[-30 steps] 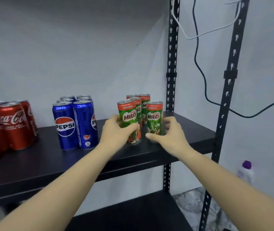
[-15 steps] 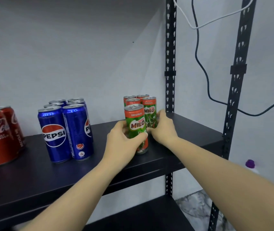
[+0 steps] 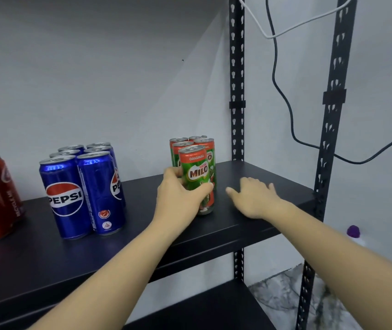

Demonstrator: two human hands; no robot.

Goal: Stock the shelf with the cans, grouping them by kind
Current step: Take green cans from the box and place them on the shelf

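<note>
Flanking the gripped Milo can (image 3: 198,179): Pepsi cans (image 3: 83,191) left; upright (image 3: 236,91) right.

The right hand (image 3: 255,198) let go of its Milo can and drew back to the right, fingers spread over the bare shelf (image 3: 261,177). That can joined the Milo cluster (image 3: 191,148) behind the front Milo can (image 3: 198,179).

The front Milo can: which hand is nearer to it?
Left. The left hand grips the front Milo can from its left side. The right hand is open over the shelf, apart from the can, to its right.
</note>
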